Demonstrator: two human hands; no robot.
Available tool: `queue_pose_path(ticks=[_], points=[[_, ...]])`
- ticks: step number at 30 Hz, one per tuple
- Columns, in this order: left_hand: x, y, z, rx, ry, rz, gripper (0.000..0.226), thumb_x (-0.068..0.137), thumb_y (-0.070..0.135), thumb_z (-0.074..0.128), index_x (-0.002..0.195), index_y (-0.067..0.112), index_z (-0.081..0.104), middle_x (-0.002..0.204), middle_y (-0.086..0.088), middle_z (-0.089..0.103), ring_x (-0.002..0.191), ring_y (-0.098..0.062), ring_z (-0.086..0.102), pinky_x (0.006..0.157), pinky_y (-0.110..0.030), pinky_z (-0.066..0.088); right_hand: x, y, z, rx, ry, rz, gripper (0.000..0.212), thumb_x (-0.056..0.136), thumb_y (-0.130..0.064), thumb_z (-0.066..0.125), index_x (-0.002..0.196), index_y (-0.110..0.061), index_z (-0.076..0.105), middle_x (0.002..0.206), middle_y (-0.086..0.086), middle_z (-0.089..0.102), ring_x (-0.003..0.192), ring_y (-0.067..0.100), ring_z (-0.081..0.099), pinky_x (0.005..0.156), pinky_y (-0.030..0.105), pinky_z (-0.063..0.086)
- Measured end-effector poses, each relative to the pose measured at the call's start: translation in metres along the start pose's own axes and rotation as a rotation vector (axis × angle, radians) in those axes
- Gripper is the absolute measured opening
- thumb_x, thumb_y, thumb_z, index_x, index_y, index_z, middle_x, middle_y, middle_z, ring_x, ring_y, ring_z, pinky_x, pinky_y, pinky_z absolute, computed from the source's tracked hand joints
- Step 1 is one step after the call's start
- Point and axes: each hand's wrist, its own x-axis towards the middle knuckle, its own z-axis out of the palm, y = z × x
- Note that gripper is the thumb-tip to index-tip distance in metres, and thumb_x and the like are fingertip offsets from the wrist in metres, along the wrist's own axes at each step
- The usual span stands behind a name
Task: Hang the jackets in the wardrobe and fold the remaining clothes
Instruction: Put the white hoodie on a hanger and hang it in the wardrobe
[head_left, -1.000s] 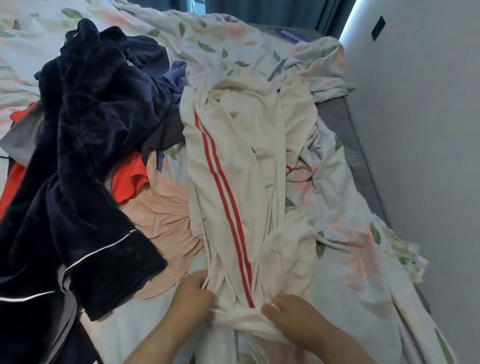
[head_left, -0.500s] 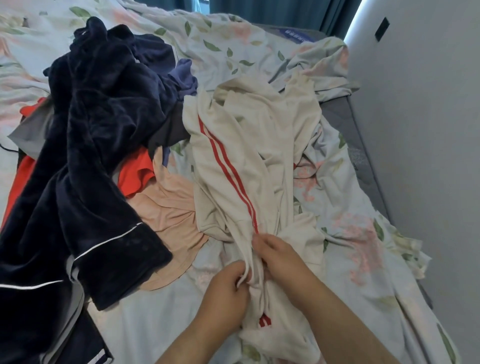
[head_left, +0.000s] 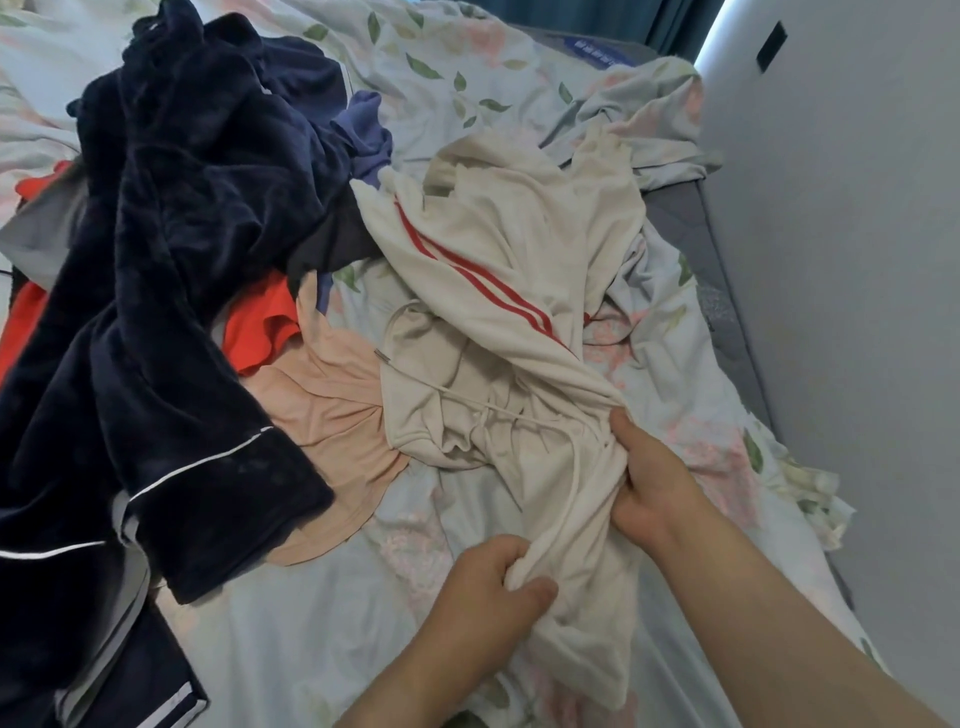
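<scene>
Early stage; both hands bunch the cream striped garment (head_left: 498, 322) at near centre of the bed (head_left: 291, 639): left hand (head_left: 488, 587) fisted in fabric, right hand (head_left: 649, 483) pinching it; navy pile (head_left: 171, 270) far left, apparently unsorted; nothing folded yet.

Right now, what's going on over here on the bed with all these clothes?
A person is sorting laundry on a bed with a floral sheet. Both hands grip the cream garment with red stripes: the left hand bunches its near end, and the right hand holds the fabric beside the drawstring. It is gathered and crumpled, not yet folded. To the left lies an unsorted heap: a dark navy garment with white piping, an orange piece and a peach one.
</scene>
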Motion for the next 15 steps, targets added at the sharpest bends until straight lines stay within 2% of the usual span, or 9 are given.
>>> queue_pose_path(ticks=[2, 5, 8, 10, 12, 14, 15], points=[[0.007, 0.005, -0.012, -0.066, 0.064, 0.01, 0.012, 0.08, 0.012, 0.072, 0.077, 0.023, 0.07, 0.065, 0.008, 0.062, 0.06, -0.006, 0.056, 0.058, -0.022, 0.045, 0.003, -0.005, 0.002, 0.051, -0.011, -0.007, 0.038, 0.1, -0.034, 0.055, 0.122, -0.006, 0.064, 0.115, 0.016, 0.071, 0.109, 0.031, 0.067, 0.1, 0.046, 0.05], [0.037, 0.017, -0.04, 0.055, 0.309, 0.068, 0.025, 0.08, 0.004, 0.069, 0.065, 0.024, 0.068, 0.06, 0.011, 0.062, 0.055, 0.001, 0.054, 0.053, -0.014, 0.041, 0.009, -0.01, 0.012, 0.091, -0.027, -0.063, 0.035, 0.101, -0.029, 0.053, 0.126, -0.006, 0.062, 0.121, 0.017, 0.069, 0.112, 0.031, 0.065, 0.104, 0.047, 0.047], [0.075, 0.025, -0.067, 0.183, 0.551, 0.041, 0.025, 0.079, 0.005, 0.066, 0.06, 0.021, 0.062, 0.065, 0.004, 0.061, 0.067, -0.017, 0.057, 0.056, -0.026, 0.04, 0.013, -0.007, 0.025, -0.037, -0.091, -0.108, 0.028, 0.101, -0.021, 0.053, 0.126, -0.01, 0.061, 0.117, 0.012, 0.071, 0.109, 0.027, 0.067, 0.096, 0.043, 0.053], [0.094, 0.023, -0.076, 0.233, 0.569, -0.027, 0.011, 0.078, 0.006, 0.066, 0.076, 0.014, 0.059, 0.085, -0.002, 0.058, 0.079, -0.022, 0.056, 0.053, -0.02, 0.037, 0.013, -0.002, 0.028, -0.189, -0.08, -0.132, 0.029, 0.1, -0.021, 0.056, 0.128, -0.014, 0.06, 0.118, 0.008, 0.071, 0.109, 0.024, 0.067, 0.092, 0.041, 0.055], [0.107, 0.02, -0.081, 0.2, 0.552, -0.116, 0.03, 0.075, 0.007, 0.07, 0.098, 0.013, 0.051, 0.103, -0.002, 0.05, 0.087, -0.021, 0.053, 0.055, -0.02, 0.036, 0.012, 0.002, 0.025, -0.273, -0.069, -0.149, 0.034, 0.099, -0.023, 0.058, 0.132, -0.014, 0.057, 0.122, 0.006, 0.068, 0.111, 0.023, 0.065, 0.095, 0.042, 0.054], [0.11, 0.022, -0.085, 0.071, 0.496, -0.167, 0.047, 0.074, 0.005, 0.07, 0.11, 0.017, 0.041, 0.106, -0.001, 0.049, 0.085, -0.015, 0.052, 0.057, -0.023, 0.04, 0.006, 0.003, 0.02, -0.288, -0.065, -0.162, 0.034, 0.099, -0.023, 0.058, 0.132, -0.014, 0.057, 0.123, 0.005, 0.067, 0.112, 0.021, 0.065, 0.097, 0.042, 0.054], [0.111, 0.023, -0.087, 0.052, 0.457, -0.158, 0.047, 0.074, 0.006, 0.069, 0.109, 0.017, 0.041, 0.103, 0.0, 0.051, 0.082, -0.012, 0.053, 0.057, -0.023, 0.041, 0.003, 0.003, 0.016, -0.289, -0.054, -0.177, 0.033, 0.099, -0.022, 0.057, 0.131, -0.015, 0.058, 0.123, 0.005, 0.067, 0.111, 0.02, 0.065, 0.096, 0.042, 0.054]])
